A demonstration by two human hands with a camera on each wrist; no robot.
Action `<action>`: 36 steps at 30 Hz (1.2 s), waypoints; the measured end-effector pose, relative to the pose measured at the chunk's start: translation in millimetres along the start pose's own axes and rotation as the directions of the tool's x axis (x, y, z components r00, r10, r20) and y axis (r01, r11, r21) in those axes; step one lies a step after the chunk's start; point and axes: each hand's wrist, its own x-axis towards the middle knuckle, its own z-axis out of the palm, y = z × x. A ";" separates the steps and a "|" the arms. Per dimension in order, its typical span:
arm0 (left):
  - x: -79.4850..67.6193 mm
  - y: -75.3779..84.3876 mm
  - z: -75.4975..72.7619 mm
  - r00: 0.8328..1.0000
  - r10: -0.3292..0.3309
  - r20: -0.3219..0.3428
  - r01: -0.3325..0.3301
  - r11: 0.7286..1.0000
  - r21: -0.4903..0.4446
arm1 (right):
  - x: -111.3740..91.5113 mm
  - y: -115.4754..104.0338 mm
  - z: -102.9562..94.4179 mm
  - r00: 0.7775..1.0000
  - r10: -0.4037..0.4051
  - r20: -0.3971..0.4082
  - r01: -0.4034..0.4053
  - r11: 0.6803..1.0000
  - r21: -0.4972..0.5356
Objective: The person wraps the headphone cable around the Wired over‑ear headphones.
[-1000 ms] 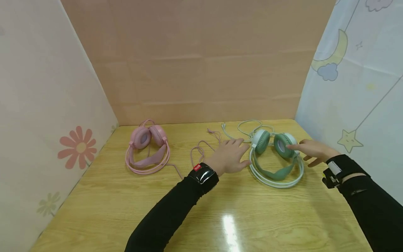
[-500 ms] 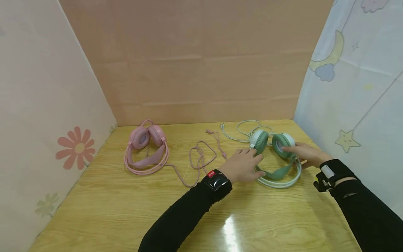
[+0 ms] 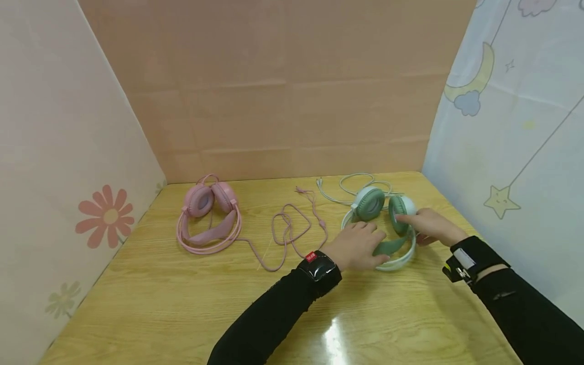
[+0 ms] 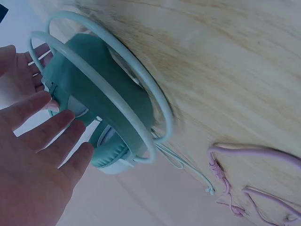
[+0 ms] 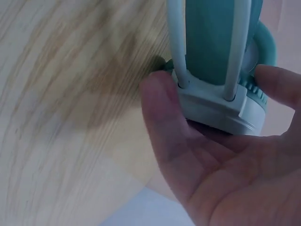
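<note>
A pair of mint-green and white headphones lies at the right of the table, ear cups toward the back and headband toward the front. My right hand grips its right ear cup; in the right wrist view the thumb and fingers curl round the white housing. On the other side, my left hand hovers at the left of the headband, partly covering it. The left wrist view shows straight, spread fingers beside the padded green band, holding nothing.
Pink headphones lie at the left, their pink cable looping over the middle of the wooden table. A coiled pale-green cable lies behind the green pair. A brown back panel and patterned side walls enclose the table.
My left hand has moved right to the green headband. My right hand has moved left and taken hold of the right ear cup, and the green headphones have turned and shifted slightly left.
</note>
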 end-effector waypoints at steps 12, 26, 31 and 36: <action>-0.1 0.0 4.3 0.996 -0.082 0.041 0.085 0.993 -0.075 | -13.1 -31.2 35.1 0.986 -0.142 -0.083 0.130 0.982 -0.139; -0.8 -5.5 9.0 0.940 -0.339 0.041 0.341 0.923 -0.177 | -23.9 -62.6 72.2 0.962 -0.189 -0.195 0.133 0.954 -0.267; -0.7 -12.1 13.0 0.917 -0.393 0.073 0.399 0.896 -0.196 | -22.7 -67.9 82.7 0.943 -0.239 -0.233 0.145 0.922 -0.359; 0.9 -17.9 13.1 0.912 -0.401 0.089 0.411 0.892 -0.190 | -20.6 -69.1 86.0 0.934 -0.269 -0.235 0.170 0.914 -0.369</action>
